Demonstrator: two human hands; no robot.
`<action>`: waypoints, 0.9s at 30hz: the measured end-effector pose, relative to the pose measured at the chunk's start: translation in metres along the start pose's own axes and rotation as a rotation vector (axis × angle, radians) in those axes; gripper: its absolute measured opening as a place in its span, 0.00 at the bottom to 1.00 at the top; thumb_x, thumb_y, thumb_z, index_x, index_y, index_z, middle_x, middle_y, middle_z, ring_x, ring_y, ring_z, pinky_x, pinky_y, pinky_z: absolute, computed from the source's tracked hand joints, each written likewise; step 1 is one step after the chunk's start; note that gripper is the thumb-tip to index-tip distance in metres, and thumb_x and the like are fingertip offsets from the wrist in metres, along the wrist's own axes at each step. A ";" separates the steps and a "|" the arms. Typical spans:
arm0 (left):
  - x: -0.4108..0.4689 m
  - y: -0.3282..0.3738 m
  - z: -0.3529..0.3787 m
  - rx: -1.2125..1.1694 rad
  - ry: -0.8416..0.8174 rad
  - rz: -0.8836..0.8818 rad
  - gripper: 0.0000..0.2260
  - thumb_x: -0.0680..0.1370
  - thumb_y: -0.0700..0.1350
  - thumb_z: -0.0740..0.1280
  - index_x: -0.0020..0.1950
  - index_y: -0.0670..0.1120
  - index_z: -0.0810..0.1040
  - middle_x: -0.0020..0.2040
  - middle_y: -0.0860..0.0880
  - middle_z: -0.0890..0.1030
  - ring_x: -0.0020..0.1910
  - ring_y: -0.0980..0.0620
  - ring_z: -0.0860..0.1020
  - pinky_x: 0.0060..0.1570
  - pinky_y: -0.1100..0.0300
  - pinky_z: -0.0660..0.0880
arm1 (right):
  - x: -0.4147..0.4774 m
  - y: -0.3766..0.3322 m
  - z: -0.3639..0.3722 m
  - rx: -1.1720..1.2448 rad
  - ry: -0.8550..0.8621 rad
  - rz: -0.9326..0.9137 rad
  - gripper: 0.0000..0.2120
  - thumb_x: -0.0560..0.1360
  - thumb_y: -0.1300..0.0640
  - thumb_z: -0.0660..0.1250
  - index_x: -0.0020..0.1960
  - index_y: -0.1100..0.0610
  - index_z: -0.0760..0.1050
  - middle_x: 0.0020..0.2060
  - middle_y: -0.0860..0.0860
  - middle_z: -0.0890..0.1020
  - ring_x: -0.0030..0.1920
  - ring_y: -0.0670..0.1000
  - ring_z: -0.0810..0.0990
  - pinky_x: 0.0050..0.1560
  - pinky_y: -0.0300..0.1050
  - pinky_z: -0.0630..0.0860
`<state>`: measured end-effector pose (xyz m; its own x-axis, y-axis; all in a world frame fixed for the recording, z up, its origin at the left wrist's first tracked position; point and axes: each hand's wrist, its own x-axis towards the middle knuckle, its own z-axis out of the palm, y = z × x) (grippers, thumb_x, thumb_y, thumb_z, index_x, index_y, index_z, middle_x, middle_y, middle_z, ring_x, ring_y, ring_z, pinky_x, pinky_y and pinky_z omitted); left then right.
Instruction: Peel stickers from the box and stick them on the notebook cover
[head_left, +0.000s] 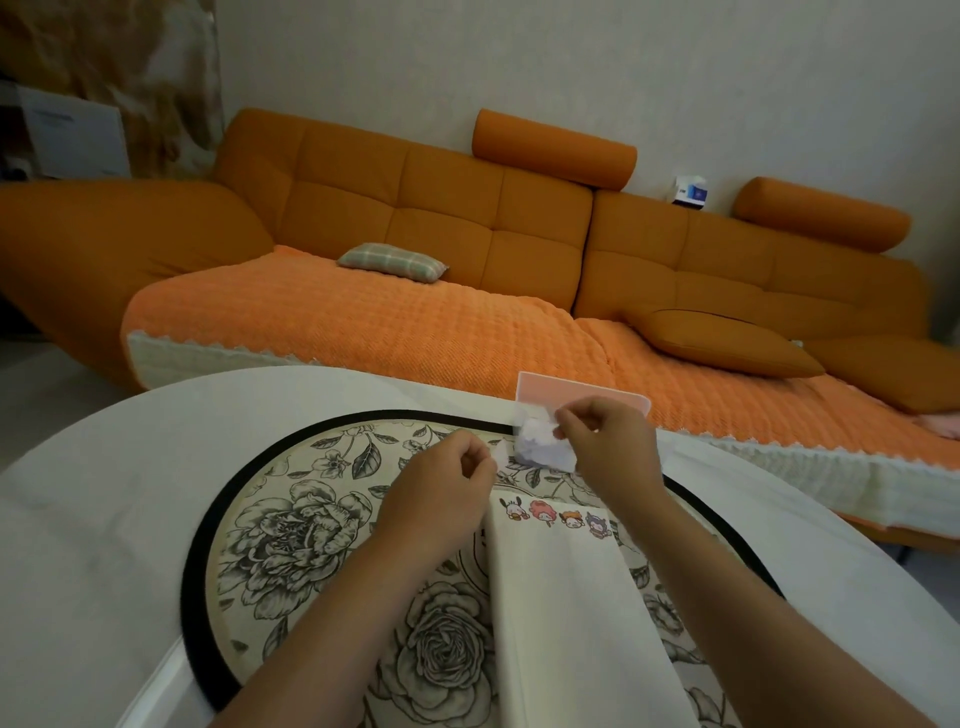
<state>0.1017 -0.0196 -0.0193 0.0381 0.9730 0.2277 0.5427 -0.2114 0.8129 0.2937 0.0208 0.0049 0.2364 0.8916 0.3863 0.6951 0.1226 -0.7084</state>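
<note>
A small white scrap is pinched by the left hand, and crumpled white sticker paper is gripped by the right hand just in front of the pink box. The white notebook, with four cartoon stickers along its far edge, is laid on the floral mat
</note>
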 end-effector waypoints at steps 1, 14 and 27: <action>0.000 0.000 -0.001 -0.007 0.000 -0.002 0.06 0.80 0.51 0.63 0.44 0.55 0.75 0.40 0.56 0.80 0.40 0.55 0.78 0.44 0.52 0.78 | 0.011 0.001 0.002 -0.112 0.027 -0.036 0.05 0.79 0.51 0.68 0.48 0.49 0.83 0.40 0.43 0.85 0.29 0.41 0.75 0.32 0.42 0.73; 0.001 -0.001 -0.011 -0.109 -0.050 -0.068 0.08 0.80 0.50 0.63 0.43 0.52 0.78 0.39 0.52 0.82 0.33 0.54 0.75 0.38 0.54 0.76 | 0.029 -0.010 0.006 -0.336 -0.062 -0.165 0.09 0.78 0.51 0.69 0.57 0.47 0.82 0.53 0.42 0.84 0.48 0.45 0.80 0.42 0.42 0.76; -0.012 0.017 -0.005 -0.419 -0.231 -0.286 0.12 0.79 0.44 0.61 0.38 0.43 0.76 0.35 0.47 0.77 0.29 0.52 0.72 0.30 0.59 0.67 | -0.070 -0.014 -0.010 -0.274 -0.112 -0.584 0.08 0.72 0.47 0.75 0.49 0.43 0.80 0.48 0.37 0.79 0.33 0.40 0.72 0.34 0.35 0.69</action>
<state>0.1060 -0.0354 -0.0055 0.1470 0.9820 -0.1188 0.1805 0.0915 0.9793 0.2740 -0.0475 -0.0063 -0.2941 0.7536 0.5878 0.8392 0.4980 -0.2186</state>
